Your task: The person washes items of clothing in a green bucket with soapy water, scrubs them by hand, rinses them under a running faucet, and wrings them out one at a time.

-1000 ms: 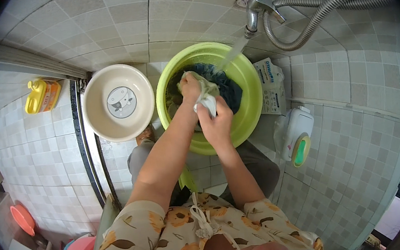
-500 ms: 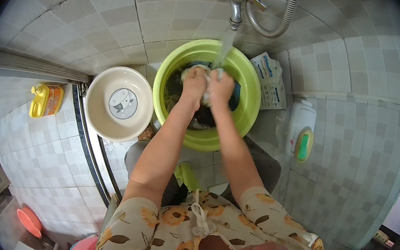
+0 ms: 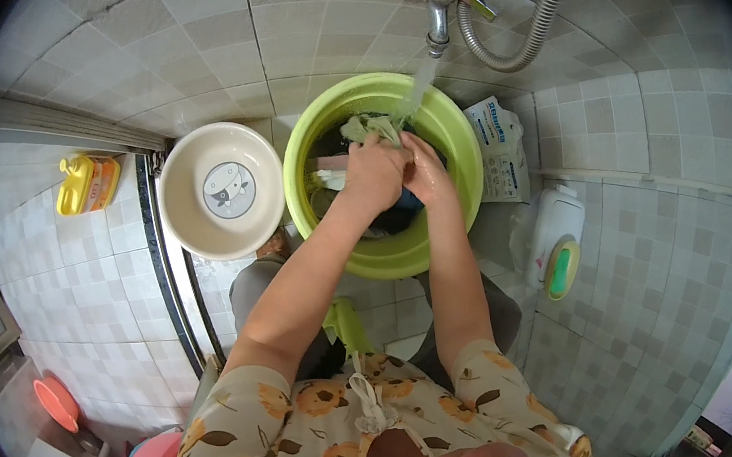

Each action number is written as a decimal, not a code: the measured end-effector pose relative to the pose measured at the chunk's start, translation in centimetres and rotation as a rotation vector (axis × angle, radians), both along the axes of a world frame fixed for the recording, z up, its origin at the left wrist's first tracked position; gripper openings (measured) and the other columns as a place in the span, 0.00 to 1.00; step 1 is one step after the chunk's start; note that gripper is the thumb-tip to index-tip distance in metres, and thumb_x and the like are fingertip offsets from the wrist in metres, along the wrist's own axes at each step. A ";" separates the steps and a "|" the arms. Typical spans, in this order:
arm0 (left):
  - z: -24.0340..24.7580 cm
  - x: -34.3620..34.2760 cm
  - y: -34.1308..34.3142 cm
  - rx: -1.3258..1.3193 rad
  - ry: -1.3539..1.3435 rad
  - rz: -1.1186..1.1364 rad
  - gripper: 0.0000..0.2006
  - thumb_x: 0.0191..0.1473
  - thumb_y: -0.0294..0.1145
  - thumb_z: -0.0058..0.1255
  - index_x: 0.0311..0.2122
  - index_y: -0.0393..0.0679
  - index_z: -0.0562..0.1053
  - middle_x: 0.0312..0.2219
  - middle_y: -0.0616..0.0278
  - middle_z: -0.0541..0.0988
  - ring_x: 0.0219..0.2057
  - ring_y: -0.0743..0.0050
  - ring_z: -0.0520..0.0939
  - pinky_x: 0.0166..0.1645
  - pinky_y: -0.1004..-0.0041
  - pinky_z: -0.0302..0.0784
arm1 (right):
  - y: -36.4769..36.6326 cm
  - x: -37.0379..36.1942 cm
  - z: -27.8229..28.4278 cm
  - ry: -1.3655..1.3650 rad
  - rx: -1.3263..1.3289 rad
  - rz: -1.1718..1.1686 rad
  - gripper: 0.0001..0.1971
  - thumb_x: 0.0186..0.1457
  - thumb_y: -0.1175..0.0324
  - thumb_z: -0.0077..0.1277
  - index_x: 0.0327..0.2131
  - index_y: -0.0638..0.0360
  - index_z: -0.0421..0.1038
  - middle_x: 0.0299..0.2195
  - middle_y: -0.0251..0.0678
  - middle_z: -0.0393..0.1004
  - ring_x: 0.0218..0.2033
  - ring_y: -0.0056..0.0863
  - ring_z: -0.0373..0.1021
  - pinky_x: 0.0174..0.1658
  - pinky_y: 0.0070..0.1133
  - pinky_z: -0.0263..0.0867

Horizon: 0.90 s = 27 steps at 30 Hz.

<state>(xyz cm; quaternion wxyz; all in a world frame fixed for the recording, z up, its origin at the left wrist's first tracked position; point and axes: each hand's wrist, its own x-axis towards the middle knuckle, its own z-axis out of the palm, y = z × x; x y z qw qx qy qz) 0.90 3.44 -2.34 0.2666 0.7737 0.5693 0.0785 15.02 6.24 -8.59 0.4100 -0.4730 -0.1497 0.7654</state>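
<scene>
A wide lime-green basin (image 3: 312,226) stands below the running tap (image 3: 438,26), holding dark wet clothes (image 3: 401,215) and a few lighter pieces. Over its middle, my left hand (image 3: 375,175) is closed on a pale green cloth (image 3: 364,128), which bunches out beyond the fingers. My right hand (image 3: 425,172) presses close against the left, its fingers curled at the same cloth by the water stream. Parts of both hands' fingers are hidden behind the knuckles and the cloth. Water (image 3: 423,82) falls into the basin just beyond my right hand.
A cream basin (image 3: 177,196) with a cow picture sits at the left. Right of the green basin lies a white packet (image 3: 501,150), and nearer is a white bottle (image 3: 555,225) beside a green soap bar (image 3: 560,271). A yellow jug (image 3: 86,184) stands far left.
My hands have shifted from being side by side to pressed together, slightly to the right. The cloth has moved out past my fingers, and lighter clothes now show at the basin's left.
</scene>
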 end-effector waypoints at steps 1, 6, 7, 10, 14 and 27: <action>-0.5 0.0 0.2 0.008 -0.123 0.098 0.17 0.42 0.26 0.50 0.39 0.60 0.76 0.37 0.59 0.76 0.45 0.57 0.72 0.45 0.56 0.67 | 0.7 0.3 -0.8 -0.238 0.042 0.002 0.13 0.58 0.65 0.47 0.44 0.57 0.70 0.40 0.35 0.71 0.40 0.27 0.67 0.40 0.28 0.65; -1.9 -0.9 1.6 -0.163 -0.174 0.384 0.19 0.47 0.29 0.49 0.47 0.59 0.73 0.45 0.56 0.73 0.46 0.56 0.72 0.49 0.53 0.66 | 4.2 1.3 -1.8 -0.191 0.060 -0.422 0.08 0.53 0.69 0.51 0.38 0.57 0.70 0.33 0.34 0.71 0.32 0.24 0.68 0.30 0.22 0.66; -5.8 -1.1 1.8 -0.138 -0.603 0.591 0.18 0.47 0.31 0.49 0.47 0.54 0.73 0.45 0.54 0.73 0.50 0.52 0.69 0.49 0.49 0.65 | 4.9 -0.4 -2.4 -0.174 0.068 -0.398 0.08 0.53 0.69 0.51 0.38 0.57 0.70 0.33 0.34 0.71 0.32 0.24 0.68 0.30 0.22 0.66; -3.7 1.4 2.7 -0.333 -1.141 0.720 0.27 0.53 0.41 0.45 0.58 0.46 0.60 0.53 0.50 0.67 0.54 0.43 0.65 0.50 0.42 0.63 | 5.0 2.0 -3.9 -0.223 -0.080 -0.406 0.11 0.55 0.70 0.47 0.42 0.59 0.67 0.37 0.38 0.71 0.36 0.30 0.69 0.38 0.29 0.68; -4.9 -0.6 2.1 -0.817 -1.603 1.250 0.23 0.61 0.45 0.31 0.55 0.39 0.61 0.46 0.52 0.71 0.44 0.56 0.75 0.46 0.52 0.72 | -1.2 -5.0 5.0 0.082 -0.017 -0.316 0.19 0.52 0.71 0.46 0.49 0.67 0.62 0.46 0.43 0.68 0.47 0.33 0.66 0.50 0.29 0.63; -3.0 1.1 0.0 -0.557 -1.063 0.719 0.09 0.55 0.33 0.41 0.38 0.42 0.69 0.35 0.57 0.74 0.36 0.71 0.74 0.38 0.71 0.69 | 0.6 0.0 1.4 -1.421 0.493 0.218 0.17 0.54 0.59 0.39 0.30 0.64 0.72 0.23 0.48 0.72 0.26 0.48 0.67 0.33 0.35 0.62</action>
